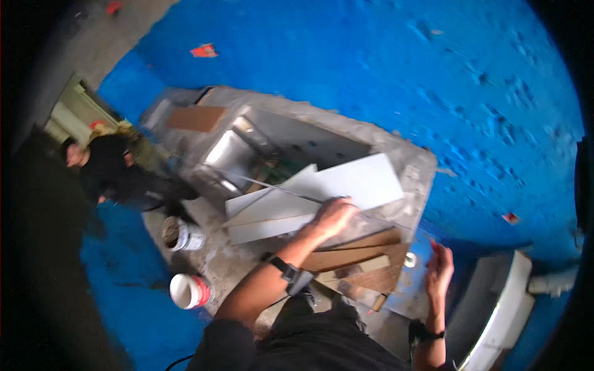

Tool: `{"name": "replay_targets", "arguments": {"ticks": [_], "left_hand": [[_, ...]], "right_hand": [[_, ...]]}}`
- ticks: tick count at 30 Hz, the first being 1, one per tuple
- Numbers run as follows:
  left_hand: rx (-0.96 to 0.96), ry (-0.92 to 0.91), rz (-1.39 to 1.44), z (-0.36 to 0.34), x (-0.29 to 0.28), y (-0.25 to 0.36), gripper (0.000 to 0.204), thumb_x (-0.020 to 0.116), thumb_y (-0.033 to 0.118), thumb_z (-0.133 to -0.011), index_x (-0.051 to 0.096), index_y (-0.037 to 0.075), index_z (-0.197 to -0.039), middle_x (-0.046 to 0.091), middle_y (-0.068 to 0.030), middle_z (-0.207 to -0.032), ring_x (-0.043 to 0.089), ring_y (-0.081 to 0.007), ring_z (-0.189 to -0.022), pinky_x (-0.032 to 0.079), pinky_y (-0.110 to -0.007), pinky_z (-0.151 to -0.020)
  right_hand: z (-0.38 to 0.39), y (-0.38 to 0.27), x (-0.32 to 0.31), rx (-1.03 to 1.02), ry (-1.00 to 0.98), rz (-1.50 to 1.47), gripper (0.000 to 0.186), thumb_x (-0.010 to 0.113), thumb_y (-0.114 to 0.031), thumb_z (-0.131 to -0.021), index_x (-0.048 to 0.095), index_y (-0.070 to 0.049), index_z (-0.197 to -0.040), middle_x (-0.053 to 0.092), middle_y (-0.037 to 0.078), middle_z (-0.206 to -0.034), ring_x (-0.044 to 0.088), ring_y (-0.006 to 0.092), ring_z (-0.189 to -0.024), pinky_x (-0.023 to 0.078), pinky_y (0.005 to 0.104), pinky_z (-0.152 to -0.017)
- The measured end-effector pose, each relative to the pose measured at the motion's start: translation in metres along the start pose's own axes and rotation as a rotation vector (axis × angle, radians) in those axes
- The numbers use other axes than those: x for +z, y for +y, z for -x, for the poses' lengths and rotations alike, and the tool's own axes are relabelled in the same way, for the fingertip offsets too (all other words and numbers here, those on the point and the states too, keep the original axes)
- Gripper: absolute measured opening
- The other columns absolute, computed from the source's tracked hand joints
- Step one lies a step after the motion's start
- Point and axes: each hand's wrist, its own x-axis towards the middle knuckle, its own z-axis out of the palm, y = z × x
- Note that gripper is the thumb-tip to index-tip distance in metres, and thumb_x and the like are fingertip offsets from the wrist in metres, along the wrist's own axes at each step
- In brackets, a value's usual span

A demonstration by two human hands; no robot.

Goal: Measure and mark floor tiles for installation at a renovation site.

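My left hand (336,216) is closed around a long thin metal rod (278,188), which slants from the upper left down to my fist. Under the rod lie several white boards (359,182), stacked askew across the grey concrete counter (421,164). My right hand (440,269) is raised off to the right, apart from the boards, fingers loosely extended and slightly blurred, with nothing visible in it. Brown wooden boards (390,238) lie between my two hands, with pale offcuts (371,264) on top.
A steel basin (232,151) is set into the counter behind the white boards. Two buckets, one with dark contents (189,238) and one white and red (201,292), stand on the left. Beyond them a person in black (111,164) bends low. A white curved fixture (501,315) stands at right.
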Motion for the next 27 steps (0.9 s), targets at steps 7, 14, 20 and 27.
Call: {"name": "replay_targets", "arguments": {"ticks": [7,14,20,27], "left_hand": [[0.077,0.251,-0.376,-0.02,-0.01,-0.032,0.033,0.062,0.007,-0.088,0.07,0.003,-0.12,0.069,-0.0139,-0.102,0.066,-0.0338,-0.095,0.053,-0.044,-0.085],[-0.604,0.173,1.198,0.011,-0.049,0.0,0.064,0.046,0.052,-0.106,0.056,-0.001,-0.14,0.054,-0.0177,-0.147,0.051,-0.027,-0.134,0.039,-0.044,-0.111],[-0.343,0.206,2.154,0.079,-0.084,0.027,0.083,0.034,0.061,-0.104,0.04,-0.007,-0.15,0.035,-0.0282,-0.159,0.034,-0.0419,-0.148,0.027,-0.055,-0.121],[-0.314,0.258,2.088,0.2,-0.09,0.006,0.084,0.034,0.064,-0.103,0.034,-0.003,-0.154,0.032,-0.0264,-0.161,0.035,-0.0424,-0.147,0.027,-0.055,-0.121]], "right_hand": [[-0.061,-0.036,0.035,-0.087,-0.201,0.339,0.016,0.059,-0.003,-0.095,0.068,-0.003,-0.107,0.064,0.019,-0.097,0.062,0.0427,-0.096,0.052,0.0518,-0.08],[-0.104,-0.006,0.071,-0.427,-0.308,0.371,0.016,0.066,-0.006,-0.088,0.071,-0.007,-0.104,0.063,0.015,-0.094,0.062,0.0374,-0.094,0.048,0.046,-0.084],[-0.095,-0.006,0.073,-0.414,-0.073,0.478,0.033,0.074,-0.011,-0.083,0.07,-0.005,-0.115,0.064,0.015,-0.121,0.057,0.0361,-0.112,0.044,0.0453,-0.097],[-0.036,0.053,0.011,-0.11,0.212,0.413,0.032,0.069,-0.015,-0.095,0.067,0.004,-0.121,0.065,0.02,-0.123,0.062,0.0358,-0.116,0.047,0.04,-0.103]]}}
